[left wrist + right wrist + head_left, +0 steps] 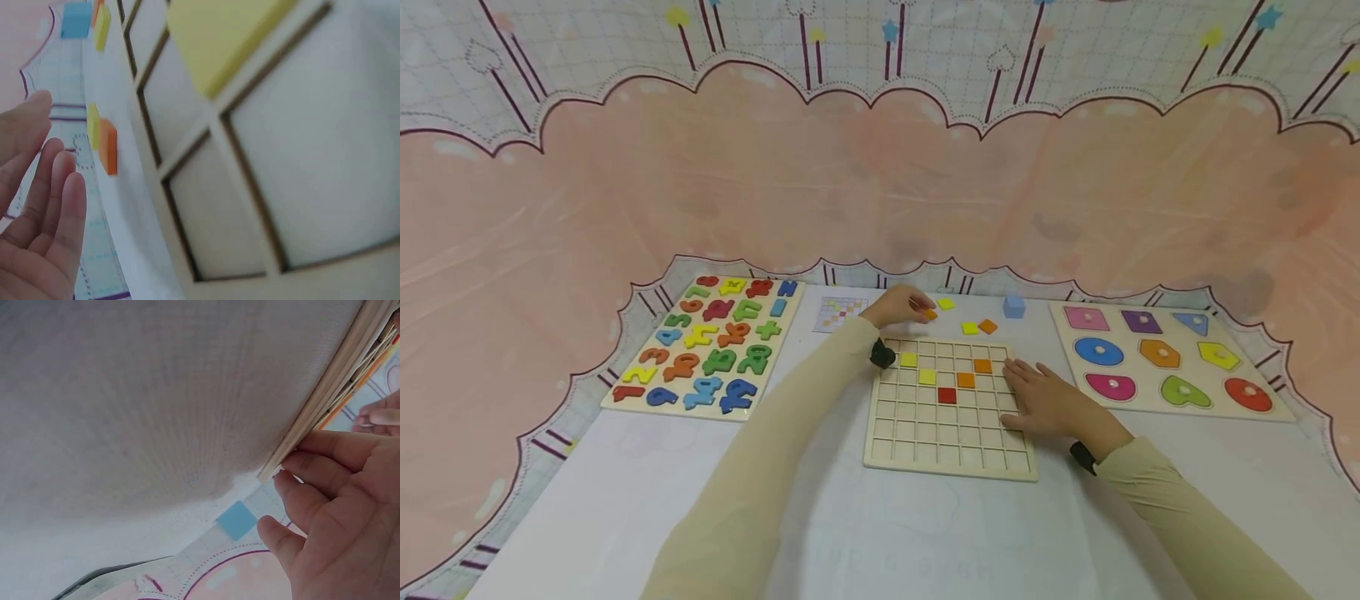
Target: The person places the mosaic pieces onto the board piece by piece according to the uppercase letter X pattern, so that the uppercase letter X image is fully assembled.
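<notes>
While the left hand point(892, 306) hovers unclenched by an orange tile point(930, 315), the outstretched right hand point(1047, 402) touches the board point(927, 454), blue cube point(1014, 307) at one o'clock.

The head camera is looking forward and down over the surface point(925, 533), taking in both whole hands, left point(895, 305) and right point(1045, 404). The left wrist camera is peering tilted and very close across the wooden grid board point(958, 433); the right is facing its edge from low alongside, all three views sharing the blue cube point(1013, 307).
</notes>
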`<state>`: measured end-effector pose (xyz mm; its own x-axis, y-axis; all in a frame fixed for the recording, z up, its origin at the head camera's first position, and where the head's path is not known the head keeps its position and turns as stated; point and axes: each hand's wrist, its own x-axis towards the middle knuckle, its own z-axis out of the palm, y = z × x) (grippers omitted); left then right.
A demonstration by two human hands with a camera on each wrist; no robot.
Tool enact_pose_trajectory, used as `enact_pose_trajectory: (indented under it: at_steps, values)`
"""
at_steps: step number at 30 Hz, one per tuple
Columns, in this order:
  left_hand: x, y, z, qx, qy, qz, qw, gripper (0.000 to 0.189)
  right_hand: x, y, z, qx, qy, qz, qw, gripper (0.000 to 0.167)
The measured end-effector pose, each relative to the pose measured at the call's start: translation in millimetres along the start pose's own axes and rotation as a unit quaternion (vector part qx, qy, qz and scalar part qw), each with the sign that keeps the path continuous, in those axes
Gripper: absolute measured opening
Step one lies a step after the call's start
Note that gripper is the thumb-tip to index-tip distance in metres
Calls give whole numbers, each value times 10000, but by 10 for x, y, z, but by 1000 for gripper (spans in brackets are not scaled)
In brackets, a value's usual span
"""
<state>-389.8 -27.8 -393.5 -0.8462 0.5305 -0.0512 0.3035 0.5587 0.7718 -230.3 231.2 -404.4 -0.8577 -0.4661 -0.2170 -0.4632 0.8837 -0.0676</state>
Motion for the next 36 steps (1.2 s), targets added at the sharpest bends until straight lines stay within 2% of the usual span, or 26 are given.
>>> enact_pose_trajectory:
  at_steps: [8, 13, 14, 15, 16, 21, 22, 26, 31, 36]
  values:
    - [121, -111, 12, -72, 183, -444, 9988, 32, 17, 18, 21, 20, -39, 7, 10000, 85]
    - [249, -173, 9, -311, 30, -795, 9963, 34, 9, 4, 9, 75, -45, 15, 10000, 85]
    - [251, -176, 14, -306, -7, -778, 9965, 35, 5, 1, 5, 67, -45, 12, 10000, 85]
    - [348, -291, 27, -389, -11, -570, 9976, 35, 4, -1, 3, 65, -51, 24, 10000, 85]
    - [381, -303, 31, -352, -67, -559, 9978, 37, 1, -2, 0, 63, -46, 20, 10000, 85]
    - [426, -260, 67, -153, -256, -485, 9984, 47, 0, -2, -13, 98, -62, 47, 9999, 85]
    - [337, -133, 61, -10, -304, -681, 9972, 49, -1, -6, -19, 106, -56, 37, 9999, 85]
    - [206, -46, 71, -5, -221, -774, 9968, 48, -2, -19, -35, 152, -92, 66, 9998, 84]
    - [119, -43, 54, 217, -59, -871, 9959, 38, -6, -24, -44, 147, -135, 102, 9997, 85]
    - [116, -93, 46, 122, 127, -1035, 9945, 34, -2, -28, -41, 113, -143, 127, 9998, 85]
